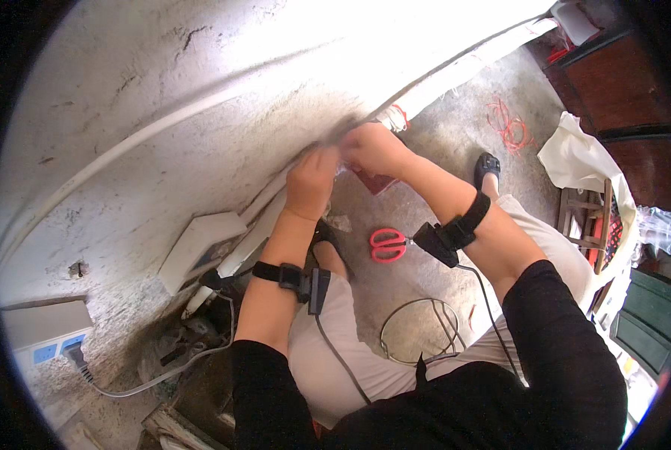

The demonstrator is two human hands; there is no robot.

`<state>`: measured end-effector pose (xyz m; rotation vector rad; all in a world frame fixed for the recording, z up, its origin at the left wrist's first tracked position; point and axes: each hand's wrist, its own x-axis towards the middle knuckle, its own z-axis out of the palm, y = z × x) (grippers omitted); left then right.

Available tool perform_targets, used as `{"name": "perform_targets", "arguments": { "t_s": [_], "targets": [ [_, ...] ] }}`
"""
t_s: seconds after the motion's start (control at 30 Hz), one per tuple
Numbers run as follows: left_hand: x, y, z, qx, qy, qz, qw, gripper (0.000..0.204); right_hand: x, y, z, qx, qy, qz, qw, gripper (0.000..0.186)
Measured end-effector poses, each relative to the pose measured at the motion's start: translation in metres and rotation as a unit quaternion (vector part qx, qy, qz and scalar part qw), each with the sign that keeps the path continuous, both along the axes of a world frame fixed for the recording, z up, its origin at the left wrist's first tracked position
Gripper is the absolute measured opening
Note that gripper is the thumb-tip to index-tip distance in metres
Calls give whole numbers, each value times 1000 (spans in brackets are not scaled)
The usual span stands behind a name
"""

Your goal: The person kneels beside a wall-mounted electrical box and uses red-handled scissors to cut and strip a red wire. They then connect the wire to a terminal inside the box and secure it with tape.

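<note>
Both hands meet low against the white wall, close to a pipe running along it. My left hand [311, 180] has its fingers bent and drawn together, their tips slightly blurred. Beside it, my right hand [374, 150] is closed, its fingers turned toward the left one. What the two hold between them is hidden. Under my right hand shows a flat reddish-brown piece [375, 182]. Just beyond that hand is a white bundle with a red strand [394, 118]. Red-handled scissors [388, 245] lie on the concrete floor between my feet.
A tangle of red string [509, 127] lies on the floor at far right. A wire hoop [384, 337] is between my legs. At left are a white box [200, 251] and a wall socket with a plugged-in cable [75, 352]. A wooden stool [583, 217] stands right.
</note>
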<state>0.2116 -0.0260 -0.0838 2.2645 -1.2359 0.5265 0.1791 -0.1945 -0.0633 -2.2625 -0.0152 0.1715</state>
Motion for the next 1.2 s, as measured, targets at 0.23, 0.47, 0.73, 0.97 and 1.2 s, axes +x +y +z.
{"name": "perform_targets", "arguments": {
  "t_s": [0.23, 0.47, 0.73, 0.97, 1.2],
  "targets": [
    [-11, 10, 7, 157, 44, 81, 983, 7, -62, 40, -6, -221, -1, -97, 970, 9],
    [-3, 8, 13, 193, 188, 160, 949, 16, -92, 73, -37, -197, 39, -105, 974, 9],
    [5, 3, 41, -43, 590, 21, 806, 26, -83, 74, -38, 182, -102, -277, 938, 15],
    [1, 16, 41, -169, 657, 34, 734, 21, -42, 44, -5, 608, 119, -236, 749, 21],
    [2, 8, 7, -183, 558, 7, 809, 17, -4, 12, 5, 171, -17, -143, 975, 22]
  ]
}}
